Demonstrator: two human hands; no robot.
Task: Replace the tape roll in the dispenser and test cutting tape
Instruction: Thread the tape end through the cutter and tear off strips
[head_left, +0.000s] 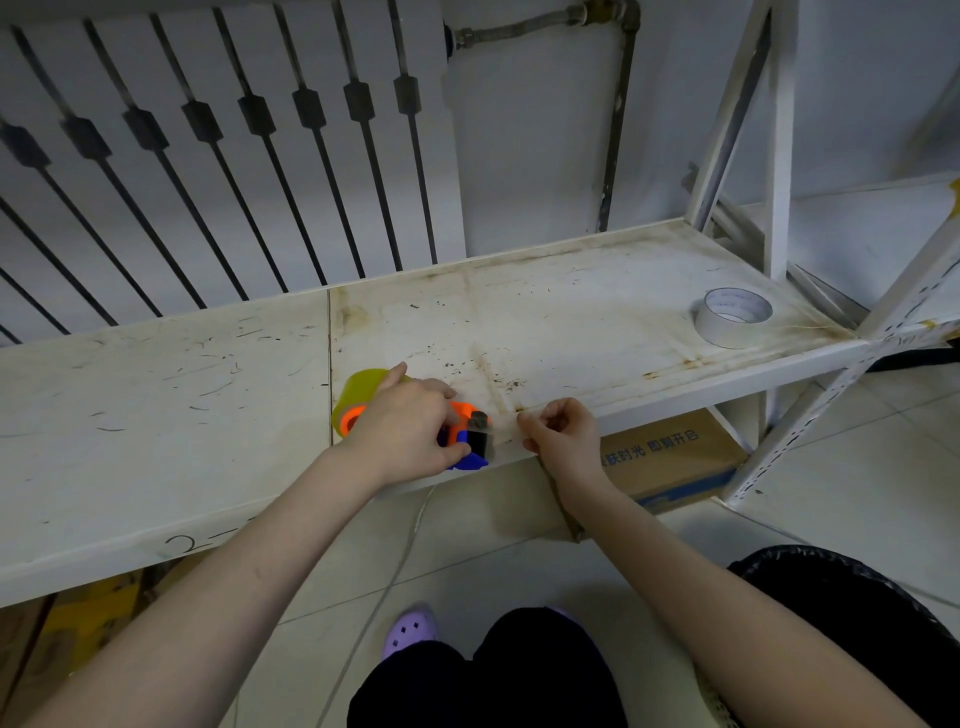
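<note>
Both of my hands are at the near edge of the white metal shelf. My left hand lies over the orange and blue tape dispenser, which sits at the shelf's front edge just right of the seam between two shelf panels. My fingers curl down across its top and my thumb presses against its near side, so the hand is closed around the body. The yellowish tape roll is mounted in the dispenser and shows just behind and left of my knuckles, with my index finger reaching toward its rim. The dark front end of the dispenser sticks out to the right of my hand.

My right hand is just beside that end, fingers drawn together in a pinch. A clear strip of tape seems to run from the dispenser's front to my pinched fingertips, though it is faint and blurred, so I cannot tell its exact edges.

Well apart, near the right end of the shelf, a white tape roll lies flat by itself. Under the shelf stands a cardboard box with blue printing. A purple shoe shows on the tiled floor below my arms.
</note>
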